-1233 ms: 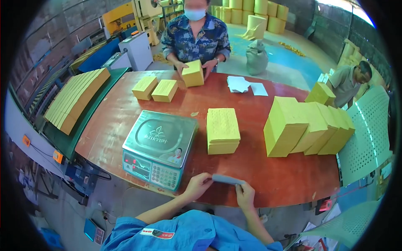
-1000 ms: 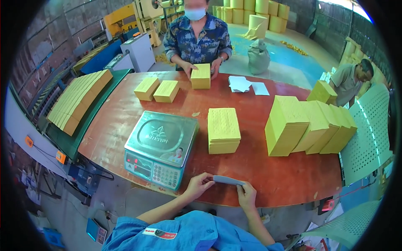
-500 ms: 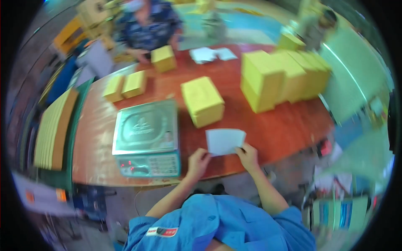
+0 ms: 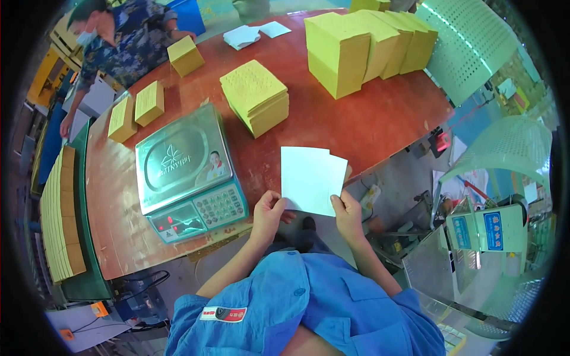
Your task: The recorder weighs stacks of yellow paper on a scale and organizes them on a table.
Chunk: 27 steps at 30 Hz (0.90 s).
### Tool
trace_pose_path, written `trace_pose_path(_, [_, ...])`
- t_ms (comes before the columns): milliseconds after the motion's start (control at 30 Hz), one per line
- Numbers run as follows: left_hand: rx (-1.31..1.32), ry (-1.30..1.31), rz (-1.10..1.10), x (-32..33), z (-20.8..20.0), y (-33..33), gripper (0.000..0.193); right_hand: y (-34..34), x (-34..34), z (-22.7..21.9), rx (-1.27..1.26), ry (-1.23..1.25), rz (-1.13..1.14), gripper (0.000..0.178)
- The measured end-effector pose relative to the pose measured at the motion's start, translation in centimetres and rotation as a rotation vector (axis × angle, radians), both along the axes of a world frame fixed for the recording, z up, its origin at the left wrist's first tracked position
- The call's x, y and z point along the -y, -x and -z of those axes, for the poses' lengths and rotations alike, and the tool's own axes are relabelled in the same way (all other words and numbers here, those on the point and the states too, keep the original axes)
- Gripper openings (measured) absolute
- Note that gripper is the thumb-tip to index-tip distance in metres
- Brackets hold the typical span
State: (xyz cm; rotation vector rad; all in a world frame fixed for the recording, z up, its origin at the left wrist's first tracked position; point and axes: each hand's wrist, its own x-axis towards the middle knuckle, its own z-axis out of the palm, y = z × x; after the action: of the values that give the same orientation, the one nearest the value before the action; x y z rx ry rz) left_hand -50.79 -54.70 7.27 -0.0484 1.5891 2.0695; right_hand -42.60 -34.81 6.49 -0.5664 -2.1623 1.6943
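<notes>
Both my hands hold white paper sheets [image 4: 311, 178] over the near edge of the reddish-brown table [image 4: 368, 118]. My left hand [image 4: 270, 210] pinches the lower left corner. My right hand [image 4: 347, 212] grips the lower right corner. The sheets look like two, slightly fanned. A stack of yellow paper [image 4: 255, 96] lies just beyond the sheets. A metal weighing scale [image 4: 187, 169] with a keypad sits left of my left hand.
Tall yellow paper stacks [image 4: 362, 44] stand at the far right of the table. Smaller yellow bundles [image 4: 135, 110] lie far left. A masked person [image 4: 122, 35] works across the table beside a yellow bundle [image 4: 185, 56]. White sheets [image 4: 249, 34] lie beyond. Green perforated crates [image 4: 469, 47] stand right.
The view has tilted down and turned. My hands have lifted the white sheets from flat at the table edge so that they face me.
</notes>
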Motion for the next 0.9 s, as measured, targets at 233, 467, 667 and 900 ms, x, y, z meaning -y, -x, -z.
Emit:
trace_pose_path(233, [0.157, 0.09, -0.025, 0.6, -1.6, 0.6, 0.007, 2.4, 0.5, -1.8, 0.032, 0.26, -0.11, 0.023])
trace_pose_path(467, [0.178, 0.203, -0.055, -1.2, -1.9, 1.0, 0.009, 5.8, -1.3, -0.6, 0.085, 0.031, -0.379, 0.028])
trace_pose_path(667, [0.073, 0.387, -0.284, -0.1, -2.7, 1.1, 0.012, 9.7, -1.1, -2.6, 0.199, 0.134, -0.591, 0.025])
trace_pose_path(900, [-0.348, 0.884, -0.302, -1.7, -4.4, -1.1, 0.034, 12.4, -8.9, -0.6, 0.032, -0.314, -0.377, 0.027])
